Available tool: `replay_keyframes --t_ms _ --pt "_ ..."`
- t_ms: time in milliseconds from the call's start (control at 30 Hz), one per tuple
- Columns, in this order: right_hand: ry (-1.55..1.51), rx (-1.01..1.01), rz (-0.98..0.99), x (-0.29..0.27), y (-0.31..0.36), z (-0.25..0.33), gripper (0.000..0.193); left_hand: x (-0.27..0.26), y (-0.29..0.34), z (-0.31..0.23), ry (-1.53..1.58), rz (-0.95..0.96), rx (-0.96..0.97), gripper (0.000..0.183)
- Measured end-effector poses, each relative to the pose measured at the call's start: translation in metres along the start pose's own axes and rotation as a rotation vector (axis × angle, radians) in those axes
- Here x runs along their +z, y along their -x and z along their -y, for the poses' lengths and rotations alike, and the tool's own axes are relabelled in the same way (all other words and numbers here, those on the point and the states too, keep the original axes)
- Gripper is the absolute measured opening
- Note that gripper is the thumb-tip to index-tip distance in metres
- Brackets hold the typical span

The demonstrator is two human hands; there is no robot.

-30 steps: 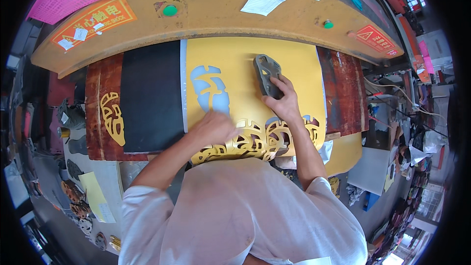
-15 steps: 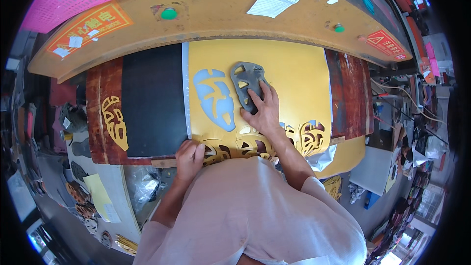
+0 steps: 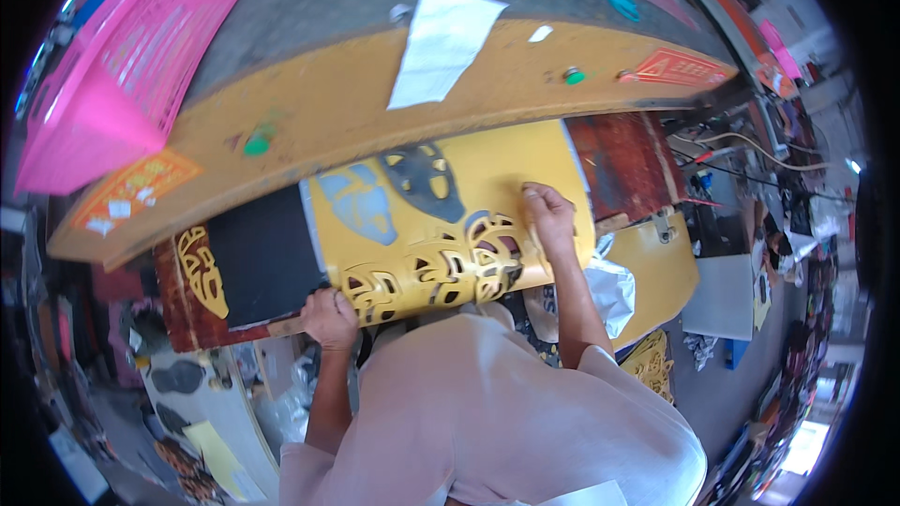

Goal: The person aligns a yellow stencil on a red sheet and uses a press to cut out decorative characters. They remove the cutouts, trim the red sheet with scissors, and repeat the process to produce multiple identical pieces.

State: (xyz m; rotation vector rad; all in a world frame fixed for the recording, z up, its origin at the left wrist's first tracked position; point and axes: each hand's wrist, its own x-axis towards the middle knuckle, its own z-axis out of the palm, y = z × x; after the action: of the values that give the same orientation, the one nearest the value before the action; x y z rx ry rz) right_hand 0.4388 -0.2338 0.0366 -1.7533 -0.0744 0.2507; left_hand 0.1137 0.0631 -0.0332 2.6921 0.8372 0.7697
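Note:
A yellow sheet (image 3: 502,155) lies on the worktable, with rows of cut-out openings along its front part and a pale mask-shaped hole at its left. Flat on the sheet, right of that hole, rests a dark cutting die (image 3: 439,195) with several openings; neither hand touches it. My left hand (image 3: 330,319) is closed at the sheet's front left corner, and what it grips is hidden. Over the right part of the sheet is my right hand (image 3: 551,220), fingers curled and their tips smeared by motion. I see nothing held in it.
An orange machine beam (image 3: 328,126) with green buttons crosses behind the sheet. A black panel (image 3: 267,258) and a yellow cut piece (image 3: 202,272) lie at the left. A pink basket (image 3: 131,84) and a white paper (image 3: 441,52) are up on the machine.
My right hand has let go of the die and moved right. The die now lies close beside the pale hole, under the beam's edge. The whole view has turned and shifted.

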Motion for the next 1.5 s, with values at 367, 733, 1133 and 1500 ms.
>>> replay_keyframes --t_ms 367,733,1133,1500 --pt "0.072 -0.422 -0.122 0.013 -0.151 0.081 0.054 0.070 -0.137 0.030 -0.093 -0.018 -0.022 0.019" --pt "0.748 -0.794 0.010 0.014 -0.115 -0.038 0.016 0.079 -0.147 0.039 -0.136 0.102 -0.133 0.023" --pt "0.778 -0.730 0.095 0.009 -0.096 -0.037 0.009 0.066 -0.134 0.027 -0.089 0.014 -0.043 0.019" --pt "0.808 -0.528 0.161 0.024 0.008 0.031 0.048 0.004 -0.064 -0.040 0.578 -0.209 -0.225 0.010"
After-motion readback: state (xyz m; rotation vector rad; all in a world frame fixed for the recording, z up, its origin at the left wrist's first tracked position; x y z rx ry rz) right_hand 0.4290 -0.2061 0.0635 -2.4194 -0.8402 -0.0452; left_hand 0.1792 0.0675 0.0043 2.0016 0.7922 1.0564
